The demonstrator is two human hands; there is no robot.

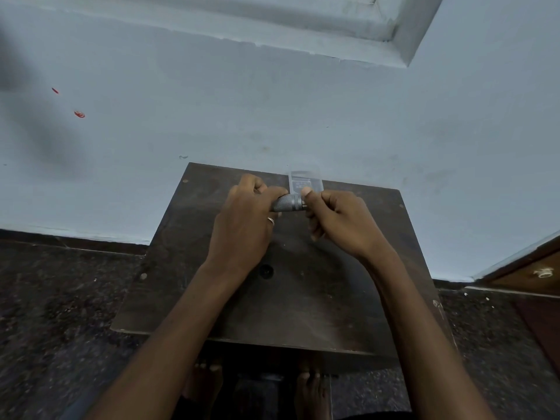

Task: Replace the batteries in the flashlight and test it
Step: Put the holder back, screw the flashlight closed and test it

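A short grey flashlight with a knurled metal body lies sideways between both hands, held above the far part of a small dark wooden table. My left hand wraps its left part, a ring on one finger. My right hand pinches its right end with thumb and fingers; that end is hidden by them. Just behind the flashlight a clear plastic case stands at the table's back edge, its contents too blurred to tell.
The table stands against a pale blue wall on a dark speckled floor. A brown wooden door or cabinet is at the right. My bare feet show under the table's near edge.
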